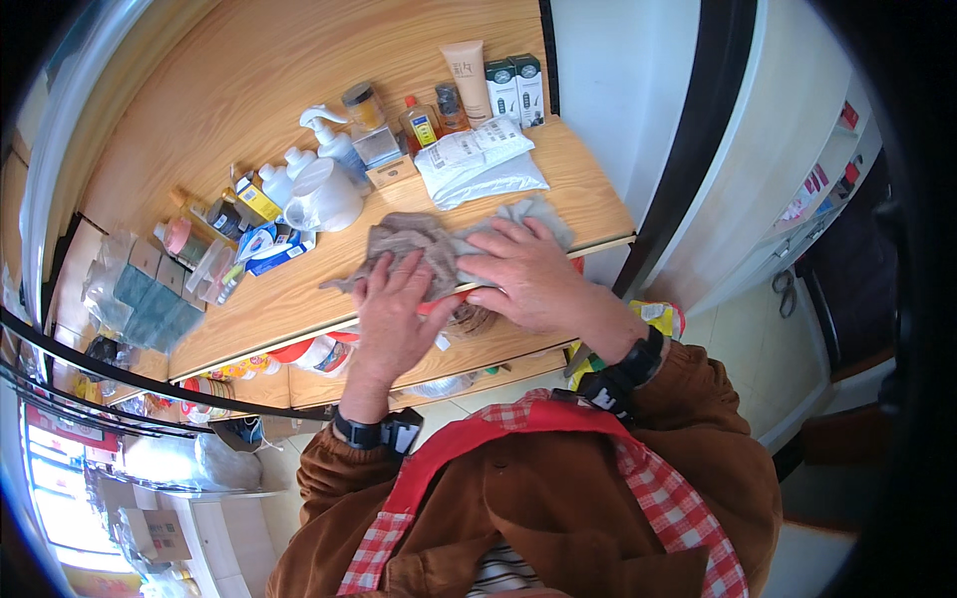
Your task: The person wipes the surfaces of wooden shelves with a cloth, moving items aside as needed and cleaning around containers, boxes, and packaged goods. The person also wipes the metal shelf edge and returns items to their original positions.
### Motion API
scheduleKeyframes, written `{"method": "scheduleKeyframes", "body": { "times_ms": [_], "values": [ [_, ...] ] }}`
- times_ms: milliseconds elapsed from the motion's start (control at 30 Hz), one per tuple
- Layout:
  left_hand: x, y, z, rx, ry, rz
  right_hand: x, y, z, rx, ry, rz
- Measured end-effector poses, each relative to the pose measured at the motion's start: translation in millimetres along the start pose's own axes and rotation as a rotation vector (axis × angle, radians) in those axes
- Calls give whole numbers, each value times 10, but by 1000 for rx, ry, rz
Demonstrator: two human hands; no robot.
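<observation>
A crumpled brown-grey cloth [413, 243] lies near the front edge of the wood-grain shelf [299, 299]. My left hand [400, 314] rests on its front part, palm down and fingers apart. To the right, touching that cloth, is a light grey-green cloth [549, 217]. My right hand [523, 273] lies flat over it with the fingers spread, hiding much of it. The thumb of this hand is at the shelf's front edge. Just behind the cloths sits a white plastic mailer bag [486, 183] bearing labels.
Along the back stand a white spray bottle [336, 146], a translucent plastic jug [325, 196], a beige tube [469, 78] and small boxes [516, 90]. A blue-and-white carton [277, 247] and grey boxes [161, 299] are at left. A lower shelf [419, 374] holds red-lidded jars [321, 351].
</observation>
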State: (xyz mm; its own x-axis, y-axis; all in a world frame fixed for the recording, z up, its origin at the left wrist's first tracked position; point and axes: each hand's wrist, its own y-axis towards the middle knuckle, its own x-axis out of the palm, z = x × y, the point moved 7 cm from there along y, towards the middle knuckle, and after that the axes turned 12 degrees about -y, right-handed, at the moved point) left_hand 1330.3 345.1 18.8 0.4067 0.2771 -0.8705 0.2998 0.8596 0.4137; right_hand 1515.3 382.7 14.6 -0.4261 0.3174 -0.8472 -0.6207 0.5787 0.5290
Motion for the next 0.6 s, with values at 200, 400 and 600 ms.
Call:
{"method": "scheduleKeyframes", "body": {
  "times_ms": [200, 400, 600],
  "values": [
    [353, 376, 584, 157, -40, -55, -328, -379, 492, 154, 13, 39],
    [694, 777, 1007, 247, -29, -159, -452, -568, 817, 342, 144, -6],
    [752, 865, 1019, 228, -75, -163, -527, -614, 835, 304, 96, 80]
  ]
}}
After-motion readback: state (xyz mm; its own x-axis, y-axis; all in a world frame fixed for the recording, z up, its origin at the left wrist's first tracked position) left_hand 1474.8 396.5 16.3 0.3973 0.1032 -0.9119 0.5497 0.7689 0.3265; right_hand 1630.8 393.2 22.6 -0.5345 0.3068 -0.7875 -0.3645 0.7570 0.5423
